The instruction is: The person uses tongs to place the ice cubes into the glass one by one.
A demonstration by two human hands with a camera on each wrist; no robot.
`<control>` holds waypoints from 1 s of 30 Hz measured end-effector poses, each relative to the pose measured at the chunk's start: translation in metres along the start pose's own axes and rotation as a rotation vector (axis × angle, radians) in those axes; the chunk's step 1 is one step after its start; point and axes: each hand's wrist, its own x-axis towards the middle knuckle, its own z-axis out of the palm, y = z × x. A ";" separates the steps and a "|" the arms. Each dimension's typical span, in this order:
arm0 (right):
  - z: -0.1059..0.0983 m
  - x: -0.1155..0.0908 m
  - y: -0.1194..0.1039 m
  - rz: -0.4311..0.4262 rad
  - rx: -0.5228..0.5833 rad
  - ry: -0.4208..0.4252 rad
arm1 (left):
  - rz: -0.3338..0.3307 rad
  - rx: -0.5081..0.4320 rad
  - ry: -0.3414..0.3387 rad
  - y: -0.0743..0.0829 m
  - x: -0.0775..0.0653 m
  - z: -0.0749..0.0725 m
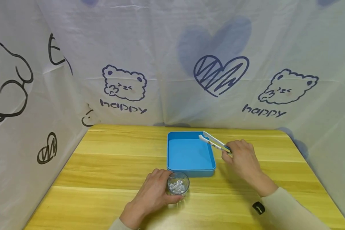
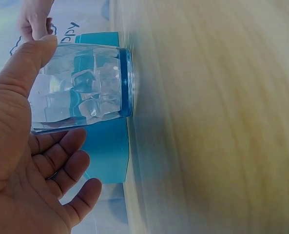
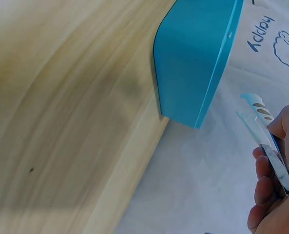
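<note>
My left hand (image 1: 153, 190) grips a clear drinking glass (image 2: 86, 87) with the thumb on one side and fingers on the other. Clear ice-like cubes (image 1: 177, 187) lie in the lower part of the glass, which stands upright on the table. White tongs (image 1: 217, 145) are held between thumb and fingers of my right hand (image 1: 242, 158). Their tips point left, above the right back part of an open blue box (image 1: 189, 153). The tips are apart, and no cube shows between them. In the right wrist view, the tongs (image 3: 262, 117) appear beyond the box's side.
The blue box sits right behind the glass on a wooden table (image 1: 112, 179). White cloth (image 1: 166, 64) with drawn hearts and bears hangs at the back and on both sides. A small black piece (image 1: 258, 207) shows by the right sleeve.
</note>
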 end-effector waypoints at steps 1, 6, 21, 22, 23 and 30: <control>-0.002 -0.002 0.001 0.010 0.003 0.008 | -0.003 -0.003 -0.001 0.000 0.000 0.000; -0.010 -0.012 0.007 0.058 0.004 0.044 | 0.003 -0.011 0.001 -0.001 -0.001 0.000; -0.034 -0.052 0.040 0.234 0.016 0.202 | -0.001 -0.020 -0.005 -0.001 0.001 0.002; -0.036 -0.056 0.044 0.259 0.016 0.213 | 0.000 -0.020 -0.005 -0.001 0.001 0.002; -0.038 -0.060 0.048 0.289 0.016 0.219 | 0.001 -0.020 -0.005 0.000 0.001 0.002; -0.045 -0.084 0.067 0.517 0.018 0.180 | 0.004 -0.018 -0.005 0.000 0.001 0.002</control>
